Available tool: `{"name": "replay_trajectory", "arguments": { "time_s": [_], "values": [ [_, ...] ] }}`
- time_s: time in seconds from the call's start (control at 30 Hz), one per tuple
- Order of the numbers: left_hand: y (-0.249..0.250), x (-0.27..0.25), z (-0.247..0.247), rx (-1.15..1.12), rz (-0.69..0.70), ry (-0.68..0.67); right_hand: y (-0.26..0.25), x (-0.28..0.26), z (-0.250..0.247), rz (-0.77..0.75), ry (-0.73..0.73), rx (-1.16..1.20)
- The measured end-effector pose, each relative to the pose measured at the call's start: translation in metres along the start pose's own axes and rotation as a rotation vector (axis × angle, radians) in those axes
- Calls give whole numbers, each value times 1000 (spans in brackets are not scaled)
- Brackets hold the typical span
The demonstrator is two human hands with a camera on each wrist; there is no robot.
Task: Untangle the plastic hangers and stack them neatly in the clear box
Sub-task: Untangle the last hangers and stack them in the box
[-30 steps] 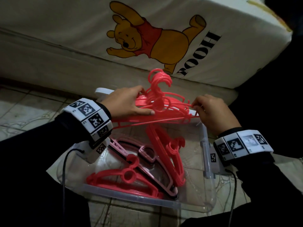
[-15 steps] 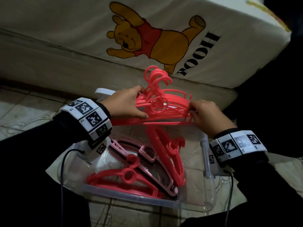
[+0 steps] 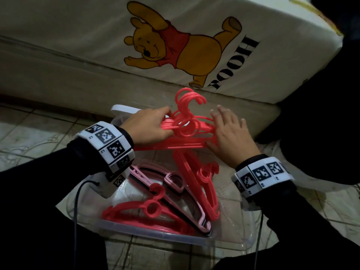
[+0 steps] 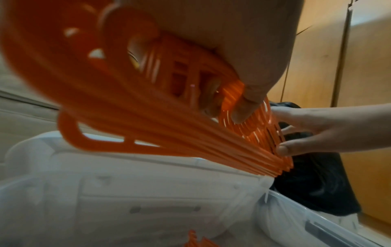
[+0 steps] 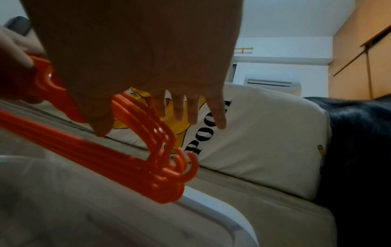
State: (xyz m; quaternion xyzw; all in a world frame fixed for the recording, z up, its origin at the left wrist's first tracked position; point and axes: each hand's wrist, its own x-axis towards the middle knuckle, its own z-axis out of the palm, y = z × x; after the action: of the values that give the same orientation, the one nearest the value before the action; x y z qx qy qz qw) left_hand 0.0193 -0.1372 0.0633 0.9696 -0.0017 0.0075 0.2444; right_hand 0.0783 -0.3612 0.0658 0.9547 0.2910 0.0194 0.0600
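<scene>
A bundle of several red plastic hangers (image 3: 187, 141) hangs level above the far end of the clear box (image 3: 155, 233), hooks pointing away from me. My left hand (image 3: 155, 125) grips the bundle's left half, thumb on top (image 4: 243, 108). My right hand (image 3: 216, 129) lies against the right end with fingers straight and spread (image 5: 190, 108), thumb touching the bottom bars. Inside the box lie more red hangers (image 3: 148, 208), another red stack (image 3: 200, 184) and pink hangers (image 3: 171, 180). The wrist views show the bundle (image 4: 169, 133) (image 5: 127, 158) over the box wall (image 4: 148, 192).
A cream mattress with a yellow bear print (image 3: 194, 45) stands right behind the box on a beige base (image 3: 78, 80). A white lid (image 3: 124, 110) lies at the box's far left. Tiled floor (image 3: 29, 133) surrounds it; dark cloth (image 3: 321, 114) is at the right.
My right hand has let go of its curled hold on the bundle's right end and now has its fingers spread flat against it. The hangers sit closer together.
</scene>
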Motion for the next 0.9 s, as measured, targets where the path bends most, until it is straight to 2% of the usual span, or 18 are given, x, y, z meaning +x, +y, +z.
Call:
{"name": "replay_trajectory", "arguments": {
  "time_s": [0.2,0.33,0.6,0.77,0.83,0.9],
  "values": [
    [11,-7,9,-41,27,-89,-17,4,6,-79,-16,127],
    [12,-15,19,42,51,-137,-33,1,15,-122,69,94],
    [13,-10,14,-39,61,-185,-24,4,15,-125,114,222],
    [8,-9,21,257,133,-166,-27,5,18,-126,24,97],
    [7,-9,24,434,178,-115,-30,6,18,-122,14,77],
    [10,-9,27,487,189,-41,-35,6,18,-126,14,92]
  ]
}}
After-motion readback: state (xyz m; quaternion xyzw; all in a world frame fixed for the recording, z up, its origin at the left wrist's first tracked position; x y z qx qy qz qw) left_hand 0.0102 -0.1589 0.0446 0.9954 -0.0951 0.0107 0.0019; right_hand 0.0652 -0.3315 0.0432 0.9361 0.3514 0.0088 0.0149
